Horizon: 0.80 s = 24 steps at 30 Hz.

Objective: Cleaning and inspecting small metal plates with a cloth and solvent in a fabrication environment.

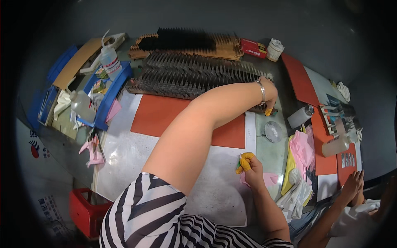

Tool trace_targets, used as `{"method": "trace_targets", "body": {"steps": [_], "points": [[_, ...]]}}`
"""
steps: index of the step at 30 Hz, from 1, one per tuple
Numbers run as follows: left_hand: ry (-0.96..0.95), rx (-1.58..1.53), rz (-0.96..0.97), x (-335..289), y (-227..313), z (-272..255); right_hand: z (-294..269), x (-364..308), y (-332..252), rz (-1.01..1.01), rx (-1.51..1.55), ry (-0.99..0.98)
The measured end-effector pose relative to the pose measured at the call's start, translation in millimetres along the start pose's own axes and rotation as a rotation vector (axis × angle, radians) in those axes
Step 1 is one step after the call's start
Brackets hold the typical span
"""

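My left arm reaches across to the right end of a dark spiked rack (186,82). My left hand (269,93), a bangle at its wrist, bends down there; a yellow finger cot shows on one finger. Most of its fingers are hidden, so I cannot tell whether it grips anything. My right hand (252,168) is closed in a pinch, nearer me, over the white work surface (194,206). Yellow cots and a bit of green cover its fingertips; whatever they hold is too small to make out. An orange-red mat (229,136) lies between rack and right hand, partly behind my left arm.
Behind stand more spiked racks (178,41), a red box (253,48) and a white jar (275,49). Squeeze bottles (109,62) and a blue tray (109,107) are left. Right are a round clear dish (273,131), bottle (300,117), pink cloths (302,149) and a co-worker's hands (353,186).
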<state>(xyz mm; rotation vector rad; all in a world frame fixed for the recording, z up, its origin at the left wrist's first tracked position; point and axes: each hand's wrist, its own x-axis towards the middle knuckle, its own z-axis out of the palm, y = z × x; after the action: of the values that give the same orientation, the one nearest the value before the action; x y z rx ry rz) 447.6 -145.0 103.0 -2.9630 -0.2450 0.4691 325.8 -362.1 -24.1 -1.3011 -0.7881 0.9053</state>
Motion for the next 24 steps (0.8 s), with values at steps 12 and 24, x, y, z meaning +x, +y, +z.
{"method": "trace_targets", "body": {"steps": [12,24], "points": [[-0.425,0.278,-0.232,53,21,-1,-4,1,-3,0.023,0.013,0.063],[-0.285,0.131,-0.031,10,-14,-5,5,3,4,-0.019,-0.043,0.084]]}}
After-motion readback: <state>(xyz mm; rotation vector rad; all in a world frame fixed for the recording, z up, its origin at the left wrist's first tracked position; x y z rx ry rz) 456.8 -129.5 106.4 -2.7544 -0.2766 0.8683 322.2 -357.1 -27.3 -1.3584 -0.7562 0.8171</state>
